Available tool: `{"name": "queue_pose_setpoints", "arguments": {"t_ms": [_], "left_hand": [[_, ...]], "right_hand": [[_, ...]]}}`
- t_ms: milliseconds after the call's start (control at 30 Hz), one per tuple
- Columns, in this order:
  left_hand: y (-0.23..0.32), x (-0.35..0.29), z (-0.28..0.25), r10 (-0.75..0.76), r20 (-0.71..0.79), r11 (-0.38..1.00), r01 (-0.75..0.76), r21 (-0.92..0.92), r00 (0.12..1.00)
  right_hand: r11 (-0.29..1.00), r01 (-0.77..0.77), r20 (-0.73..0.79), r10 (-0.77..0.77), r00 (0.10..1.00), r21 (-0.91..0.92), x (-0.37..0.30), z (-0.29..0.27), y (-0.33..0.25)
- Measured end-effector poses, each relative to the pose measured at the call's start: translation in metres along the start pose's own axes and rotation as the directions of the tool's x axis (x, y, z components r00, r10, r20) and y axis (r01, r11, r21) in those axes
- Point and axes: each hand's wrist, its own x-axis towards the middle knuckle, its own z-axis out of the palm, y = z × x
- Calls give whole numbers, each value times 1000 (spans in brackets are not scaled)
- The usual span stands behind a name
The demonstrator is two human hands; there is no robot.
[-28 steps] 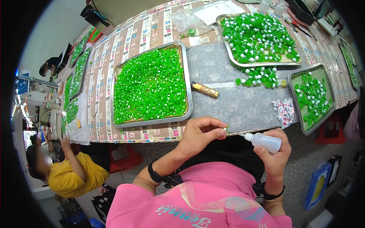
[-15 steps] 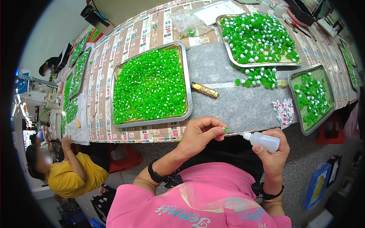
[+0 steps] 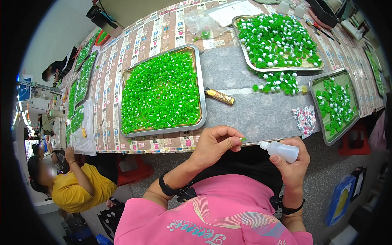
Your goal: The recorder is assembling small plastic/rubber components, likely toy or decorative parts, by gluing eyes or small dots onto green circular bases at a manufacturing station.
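Near the table's front edge, my left hand (image 3: 216, 143) pinches a small green piece (image 3: 243, 139) between thumb and fingertips. My right hand (image 3: 295, 161) is wrapped round a translucent white squeeze bottle (image 3: 284, 152). The bottle lies tilted, its thin nozzle pointing left toward the green piece, with a gap between them. Left of centre, a large metal tray (image 3: 200, 77) is filled with small green pieces dotted white. Another tray (image 3: 245, 53) at the back right holds green pieces with white eyeball-like balls, and several lie on the grey cloth before it.
A gold-patterned lighter (image 3: 220, 96) rests on the grey cloth (image 3: 261, 110). Right of it lie a floral cloth bundle (image 3: 304, 120) and a smaller tray (image 3: 324, 130) of green and white pieces. A person in a yellow top (image 3: 81, 188) sits at the left, beside more trays. Red stools (image 3: 132, 167) stand below the table.
The squeeze bottle in my right hand has shifted very slightly left. My left hand stays in place with the green piece.
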Motion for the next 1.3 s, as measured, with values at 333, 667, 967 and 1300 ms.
{"name": "queue_pose_setpoints", "arguments": {"t_ms": [333, 667, 967, 1300], "left_hand": [[1, -1, -2, -2, -5, 999, 2, -50, 1000], [1, -1, -2, -4, -13, 998, 3, -56, 1000], [2, -2, -2, -13, -11, 998, 12, -63, 1000], [5, -2, 0, 10, -31, 1000, -11, -29, 999]], "right_hand": [[999, -5, -6, 5, 1000, 51, -2, 2, -8], [999, 35, 16, -35, 999, 26, -2, 4, -8], [999, 36, 39, -36, 999, -1, 0, 5, -8], [1000, -18, -20, 18, 1000, -14, 9, 8, -3]]}}
